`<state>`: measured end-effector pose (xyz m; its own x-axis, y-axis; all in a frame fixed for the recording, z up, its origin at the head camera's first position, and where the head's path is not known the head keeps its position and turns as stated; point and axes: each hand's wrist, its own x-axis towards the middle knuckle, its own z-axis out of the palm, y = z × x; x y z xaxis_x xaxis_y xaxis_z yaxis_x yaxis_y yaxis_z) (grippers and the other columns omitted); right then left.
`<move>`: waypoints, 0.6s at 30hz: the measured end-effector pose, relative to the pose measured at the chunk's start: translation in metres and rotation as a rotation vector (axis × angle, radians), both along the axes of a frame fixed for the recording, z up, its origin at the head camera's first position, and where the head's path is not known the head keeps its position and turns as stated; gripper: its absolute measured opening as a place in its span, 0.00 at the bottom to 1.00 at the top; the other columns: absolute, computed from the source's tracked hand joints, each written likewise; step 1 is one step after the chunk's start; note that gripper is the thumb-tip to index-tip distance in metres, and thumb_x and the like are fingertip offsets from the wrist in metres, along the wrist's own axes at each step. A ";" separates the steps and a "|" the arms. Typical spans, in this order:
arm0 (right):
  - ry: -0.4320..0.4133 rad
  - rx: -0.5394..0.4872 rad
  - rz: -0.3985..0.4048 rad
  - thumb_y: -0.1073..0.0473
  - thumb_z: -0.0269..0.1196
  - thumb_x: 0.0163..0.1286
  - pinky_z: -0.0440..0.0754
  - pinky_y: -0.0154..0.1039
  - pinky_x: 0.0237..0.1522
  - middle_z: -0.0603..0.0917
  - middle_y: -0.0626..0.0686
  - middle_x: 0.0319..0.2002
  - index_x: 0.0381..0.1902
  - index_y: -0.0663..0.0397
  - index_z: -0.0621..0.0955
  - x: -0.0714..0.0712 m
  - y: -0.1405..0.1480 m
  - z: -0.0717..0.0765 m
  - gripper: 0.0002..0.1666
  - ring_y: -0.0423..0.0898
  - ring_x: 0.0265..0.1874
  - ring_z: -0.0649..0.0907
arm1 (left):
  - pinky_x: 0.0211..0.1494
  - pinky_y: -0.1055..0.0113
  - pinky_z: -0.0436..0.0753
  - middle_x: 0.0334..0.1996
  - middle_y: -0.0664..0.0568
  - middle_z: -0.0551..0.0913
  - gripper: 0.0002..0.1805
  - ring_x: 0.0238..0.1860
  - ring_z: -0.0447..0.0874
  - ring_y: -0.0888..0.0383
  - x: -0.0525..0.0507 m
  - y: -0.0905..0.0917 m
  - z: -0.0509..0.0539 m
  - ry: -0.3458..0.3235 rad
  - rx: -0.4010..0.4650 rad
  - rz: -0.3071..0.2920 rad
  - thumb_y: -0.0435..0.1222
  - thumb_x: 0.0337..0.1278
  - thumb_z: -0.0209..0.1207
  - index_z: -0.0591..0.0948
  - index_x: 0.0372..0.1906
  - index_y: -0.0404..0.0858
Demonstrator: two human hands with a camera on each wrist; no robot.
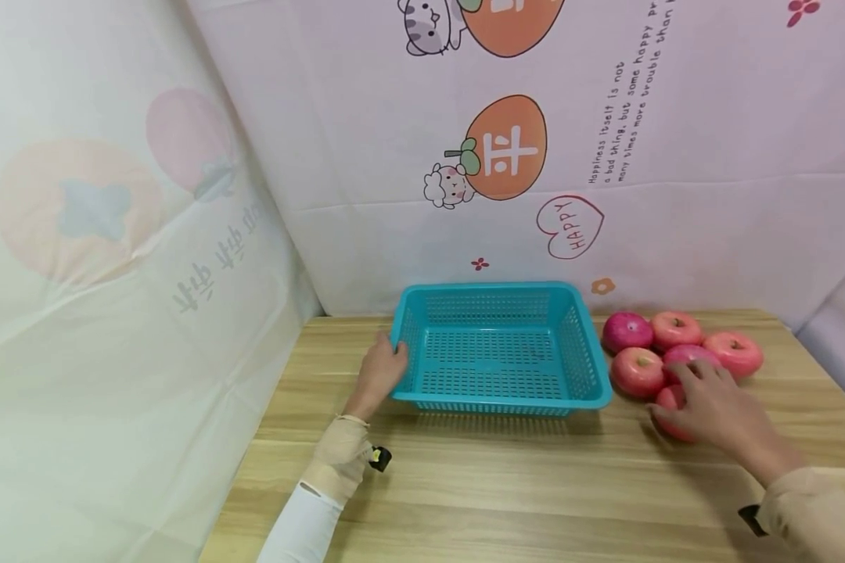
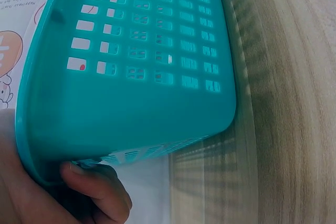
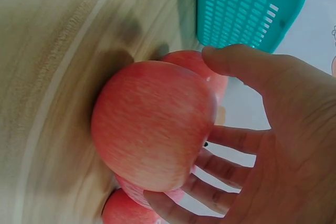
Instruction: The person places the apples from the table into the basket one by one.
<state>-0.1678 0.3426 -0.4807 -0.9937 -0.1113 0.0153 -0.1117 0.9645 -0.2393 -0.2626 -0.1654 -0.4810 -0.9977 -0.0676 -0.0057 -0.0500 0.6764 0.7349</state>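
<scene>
My left hand (image 1: 382,367) grips the left rim of a turquoise plastic basket (image 1: 493,405). In the left wrist view its fingers (image 2: 102,187) curl at the corner of the basket wall (image 2: 121,103). Over at the right, my right hand (image 1: 721,410) reaches over the nearest red apple (image 1: 669,414). The right wrist view shows this apple (image 3: 155,124) large, with the thumb (image 3: 231,61) and spread fingers (image 3: 215,195) around its far side. The thumb looks apart from it; finger contact is unclear.
Several other fruits cluster behind that apple: red apples (image 1: 637,371) and darker magenta ones (image 1: 627,330), one partly covered by my right hand. The basket stands on a wood-grain table (image 1: 507,485), close to a printed cloth backdrop (image 1: 366,156). White cloth (image 1: 113,352) hangs at the left.
</scene>
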 end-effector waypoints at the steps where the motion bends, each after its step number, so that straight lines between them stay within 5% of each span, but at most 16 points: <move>1: 0.000 -0.002 0.000 0.39 0.74 0.62 0.77 0.77 0.45 0.69 0.76 0.61 0.67 0.69 0.71 0.000 0.000 -0.001 0.49 0.75 0.60 0.66 | 0.30 0.58 0.79 0.43 0.34 0.83 0.30 0.30 0.82 0.48 0.000 0.000 0.000 0.000 0.000 -0.003 0.46 0.83 0.46 0.66 0.72 0.26; 18: 0.036 0.036 0.031 0.36 0.78 0.56 0.81 0.71 0.38 0.71 0.70 0.53 0.58 0.70 0.75 0.003 0.005 -0.015 0.49 0.74 0.50 0.74 | 0.31 0.58 0.79 0.48 0.33 0.84 0.33 0.30 0.83 0.49 0.000 -0.001 -0.001 -0.005 -0.007 -0.009 0.46 0.83 0.45 0.63 0.77 0.26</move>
